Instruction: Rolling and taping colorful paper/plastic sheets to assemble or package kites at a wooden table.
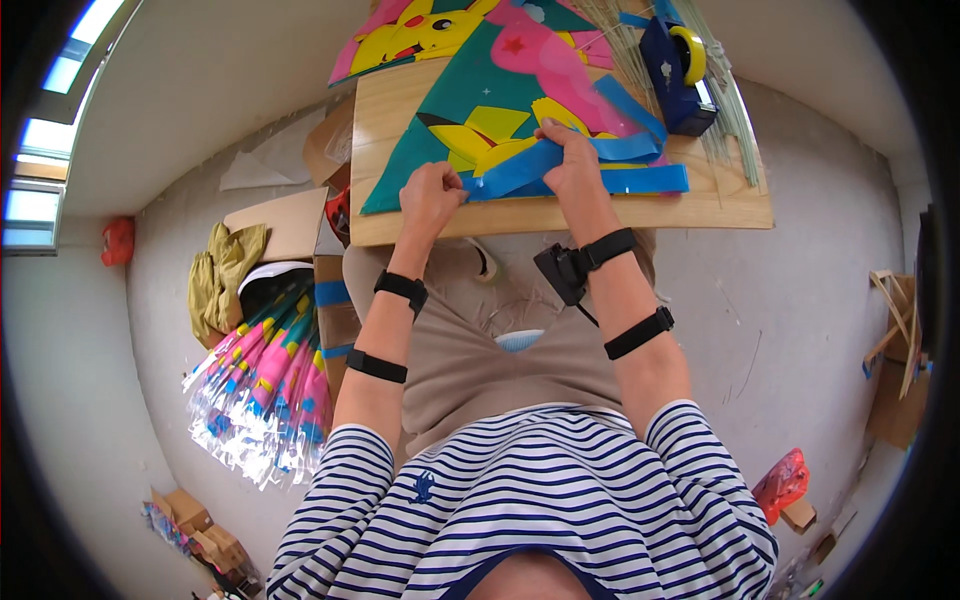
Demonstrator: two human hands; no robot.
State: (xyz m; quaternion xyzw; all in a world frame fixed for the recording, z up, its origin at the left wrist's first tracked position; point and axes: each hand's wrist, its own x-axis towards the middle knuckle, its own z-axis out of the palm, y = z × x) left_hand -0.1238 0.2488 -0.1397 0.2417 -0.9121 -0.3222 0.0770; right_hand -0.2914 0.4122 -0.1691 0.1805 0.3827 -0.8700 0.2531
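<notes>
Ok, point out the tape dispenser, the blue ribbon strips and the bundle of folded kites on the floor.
tape dispenser (678,85), head view, on its dark blue body.
blue ribbon strips (640,180), head view, on the lower strip right of the right hand.
bundle of folded kites (265,385), head view, mid-bundle.

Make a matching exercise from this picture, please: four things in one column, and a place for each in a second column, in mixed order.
Things:
1. tape dispenser
2. blue ribbons
3. bundle of wrapped kites
4. red bag

Places:
A. on the floor at the person's left
B. at the far right corner of the wooden board
C. on the floor at the person's right
D. under the right hand

Pairs: 1-B, 2-D, 3-A, 4-C
</notes>
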